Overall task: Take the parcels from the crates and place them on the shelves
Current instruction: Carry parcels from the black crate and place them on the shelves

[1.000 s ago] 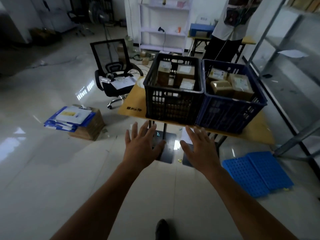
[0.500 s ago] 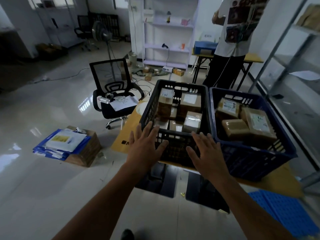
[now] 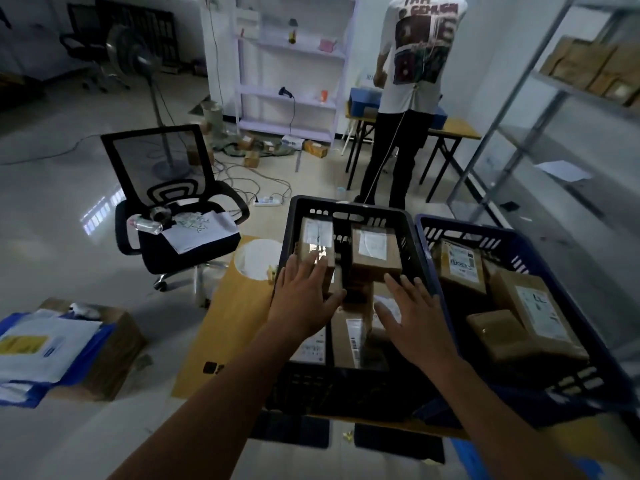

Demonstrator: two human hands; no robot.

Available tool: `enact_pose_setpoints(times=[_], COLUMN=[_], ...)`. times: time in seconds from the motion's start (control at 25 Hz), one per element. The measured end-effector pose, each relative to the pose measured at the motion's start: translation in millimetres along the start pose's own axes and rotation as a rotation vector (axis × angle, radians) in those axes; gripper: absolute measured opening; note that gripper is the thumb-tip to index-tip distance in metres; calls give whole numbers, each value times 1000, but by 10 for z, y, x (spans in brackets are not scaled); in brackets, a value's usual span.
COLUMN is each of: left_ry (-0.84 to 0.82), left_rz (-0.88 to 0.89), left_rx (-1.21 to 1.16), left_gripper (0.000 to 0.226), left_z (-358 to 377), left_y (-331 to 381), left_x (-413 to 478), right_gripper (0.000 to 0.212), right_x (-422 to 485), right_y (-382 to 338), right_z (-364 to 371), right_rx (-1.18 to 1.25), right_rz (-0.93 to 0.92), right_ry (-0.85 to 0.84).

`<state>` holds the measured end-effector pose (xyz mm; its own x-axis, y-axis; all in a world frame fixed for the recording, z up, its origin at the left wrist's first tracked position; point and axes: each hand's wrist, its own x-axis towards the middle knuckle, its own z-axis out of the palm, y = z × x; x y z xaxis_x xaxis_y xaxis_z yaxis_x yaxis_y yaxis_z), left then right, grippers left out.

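A black crate (image 3: 346, 386) and a blue crate (image 3: 571, 386) stand side by side on a low yellow table (image 3: 225, 323). Both hold several brown cardboard parcels with white labels. My left hand (image 3: 304, 303) hovers flat, fingers spread, over the near end of a tall parcel (image 3: 317, 237) in the black crate. My right hand (image 3: 412, 317) is spread over the lower parcels beside another parcel (image 3: 375, 251). Neither hand grips anything. The blue crate's parcels (image 3: 533, 313) lie untouched.
Grey metal shelves (image 3: 554, 109) run along the right, with boxes on an upper level. A person (image 3: 412, 98) stands at a far table behind the crates. A black office chair (image 3: 173, 220) with papers stands left. A box with blue-white mailers (image 3: 52, 348) sits on the floor.
I have stepped closer to the table. Both hands moved forward from in front of the black crate to over its parcels, still empty.
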<state>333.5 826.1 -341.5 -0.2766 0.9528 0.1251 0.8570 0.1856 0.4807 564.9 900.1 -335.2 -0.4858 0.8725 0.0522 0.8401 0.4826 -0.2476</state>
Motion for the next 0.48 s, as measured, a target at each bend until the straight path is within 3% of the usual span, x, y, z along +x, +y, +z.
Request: enact_pose_setpoints(times=[0.16,0.48], left_ry=[-68,-168], left_rz=[-25,-258], left_rx=[-34,-64], left_gripper=[78,69], left_z=[257,744], left_y=[-107,-247], left_x=[546,1290], right_gripper=[72,70], right_x=[557,1665], right_y=[263,427], right_z=[145,622], right_rx=[-48,-17], right_rz=[67,-87], right_ry=[-63,-172])
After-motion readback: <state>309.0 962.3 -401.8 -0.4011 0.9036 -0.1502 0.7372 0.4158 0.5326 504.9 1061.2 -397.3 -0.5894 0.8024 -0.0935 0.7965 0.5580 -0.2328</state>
